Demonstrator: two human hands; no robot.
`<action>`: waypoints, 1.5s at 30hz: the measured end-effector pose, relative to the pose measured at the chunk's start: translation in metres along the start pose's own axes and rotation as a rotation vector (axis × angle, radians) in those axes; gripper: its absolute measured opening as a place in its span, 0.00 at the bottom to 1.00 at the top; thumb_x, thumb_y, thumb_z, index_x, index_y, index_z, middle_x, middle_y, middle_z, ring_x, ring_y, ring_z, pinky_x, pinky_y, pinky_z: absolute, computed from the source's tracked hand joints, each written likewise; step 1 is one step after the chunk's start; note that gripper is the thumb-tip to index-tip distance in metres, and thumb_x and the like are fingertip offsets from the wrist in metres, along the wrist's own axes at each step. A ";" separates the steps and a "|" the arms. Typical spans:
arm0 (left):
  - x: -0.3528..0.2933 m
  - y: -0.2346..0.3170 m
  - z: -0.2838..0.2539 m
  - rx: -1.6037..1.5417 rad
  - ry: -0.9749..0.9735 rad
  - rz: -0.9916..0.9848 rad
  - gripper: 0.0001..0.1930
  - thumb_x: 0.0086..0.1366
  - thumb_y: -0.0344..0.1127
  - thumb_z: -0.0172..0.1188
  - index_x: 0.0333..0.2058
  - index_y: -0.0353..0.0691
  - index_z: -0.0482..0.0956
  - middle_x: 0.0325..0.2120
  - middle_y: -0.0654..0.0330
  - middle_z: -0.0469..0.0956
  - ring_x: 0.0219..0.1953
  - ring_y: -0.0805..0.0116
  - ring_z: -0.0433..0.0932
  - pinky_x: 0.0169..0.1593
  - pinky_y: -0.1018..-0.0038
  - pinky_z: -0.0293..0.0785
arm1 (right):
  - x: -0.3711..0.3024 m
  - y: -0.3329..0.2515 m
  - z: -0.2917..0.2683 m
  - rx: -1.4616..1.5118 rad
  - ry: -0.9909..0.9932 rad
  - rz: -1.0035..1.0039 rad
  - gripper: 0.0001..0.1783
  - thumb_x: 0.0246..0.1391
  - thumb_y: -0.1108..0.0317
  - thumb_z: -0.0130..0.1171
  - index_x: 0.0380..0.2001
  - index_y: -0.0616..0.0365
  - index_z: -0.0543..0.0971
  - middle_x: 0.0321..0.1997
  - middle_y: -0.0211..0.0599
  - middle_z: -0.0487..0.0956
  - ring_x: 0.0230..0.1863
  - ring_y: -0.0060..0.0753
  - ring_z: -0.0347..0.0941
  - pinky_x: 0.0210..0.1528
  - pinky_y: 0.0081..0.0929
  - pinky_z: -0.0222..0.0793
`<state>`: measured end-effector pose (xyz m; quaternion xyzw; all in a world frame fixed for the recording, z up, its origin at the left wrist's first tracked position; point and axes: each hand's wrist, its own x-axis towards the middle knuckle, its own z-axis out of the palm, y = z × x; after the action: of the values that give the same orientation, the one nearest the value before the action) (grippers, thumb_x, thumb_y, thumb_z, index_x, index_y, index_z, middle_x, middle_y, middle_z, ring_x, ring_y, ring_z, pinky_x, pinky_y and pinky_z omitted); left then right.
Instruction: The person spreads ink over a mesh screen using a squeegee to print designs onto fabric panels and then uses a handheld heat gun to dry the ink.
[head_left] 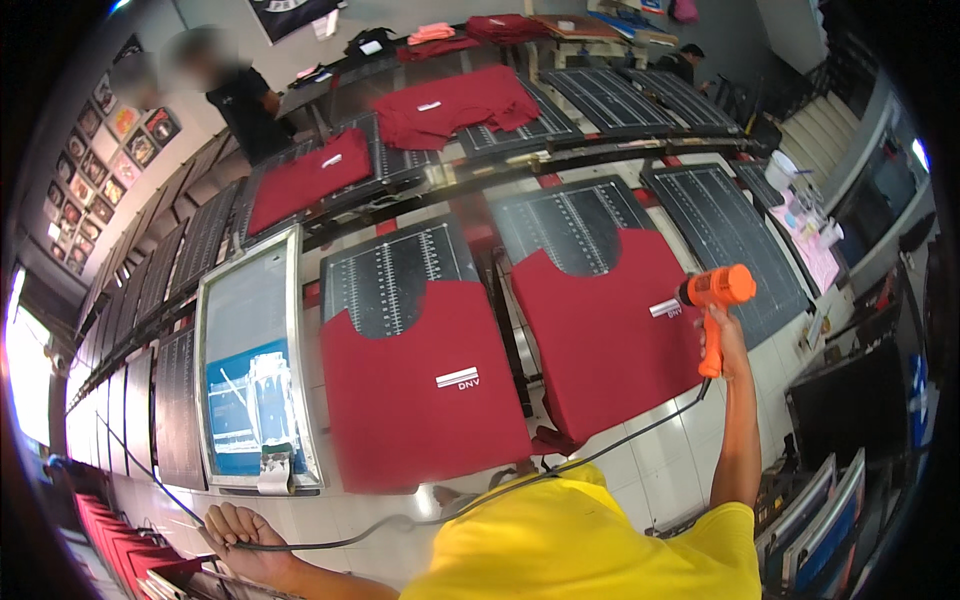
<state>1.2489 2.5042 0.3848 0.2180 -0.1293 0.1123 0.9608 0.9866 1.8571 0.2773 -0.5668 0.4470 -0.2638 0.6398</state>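
An orange heat gun (722,288) is in my right hand (734,345), its fingers wrapped round the handle. The dark nozzle points left, close over the small white print (664,309) on a dark red shirt (600,345). That shirt lies flat on a black printing board (575,215). From the gun's handle a black cable (640,432) sags across in front of my yellow shirt. At the lower left my left hand (240,535) is closed round the cable. A second red shirt (410,390) with a like print covers the board left of it.
A silkscreen frame (290,350) smeared with white and blue ink rests left of the shirts. More red shirts (450,100) lie on the far row of boards. Cups (782,172) stand at the far right. A person in black (245,110) stands far left; another person (685,65) is at the back right.
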 end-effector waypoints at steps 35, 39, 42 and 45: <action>0.111 0.366 -0.096 0.463 -0.083 0.318 0.20 0.78 0.45 0.39 0.25 0.45 0.60 0.15 0.68 0.54 0.14 0.80 0.50 0.17 0.81 0.49 | -0.343 -0.033 0.411 0.700 -0.754 -0.117 0.31 0.65 0.52 0.45 0.64 0.60 0.60 0.41 0.38 0.73 0.22 0.21 0.67 0.11 0.19 0.69; 0.148 0.439 -0.148 0.768 0.073 0.367 0.20 0.77 0.48 0.42 0.26 0.45 0.63 0.15 0.69 0.56 0.15 0.81 0.52 0.16 0.81 0.49 | -0.407 -0.021 0.541 0.807 -1.154 0.076 0.35 0.62 0.50 0.46 0.61 0.67 0.60 0.42 0.46 0.72 0.25 0.31 0.72 0.17 0.28 0.75; 0.178 0.474 -0.179 1.061 0.302 0.427 0.22 0.77 0.49 0.43 0.25 0.43 0.67 0.16 0.68 0.61 0.15 0.82 0.54 0.17 0.83 0.47 | -0.455 -0.013 0.622 0.728 -1.292 0.095 0.34 0.61 0.50 0.45 0.61 0.67 0.61 0.42 0.45 0.74 0.26 0.28 0.74 0.18 0.27 0.76; 0.203 0.504 -0.204 1.357 0.456 0.478 0.23 0.76 0.50 0.44 0.26 0.40 0.72 0.17 0.66 0.67 0.17 0.81 0.59 0.22 0.80 0.52 | -0.497 -0.005 0.700 0.659 -1.437 0.113 0.30 0.62 0.53 0.49 0.60 0.62 0.63 0.42 0.42 0.75 0.27 0.26 0.74 0.19 0.27 0.77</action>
<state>1.3436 3.0712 0.4636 0.6992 0.1263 0.4151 0.5683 1.3678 2.6176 0.3884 -0.3561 -0.1487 0.0807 0.9190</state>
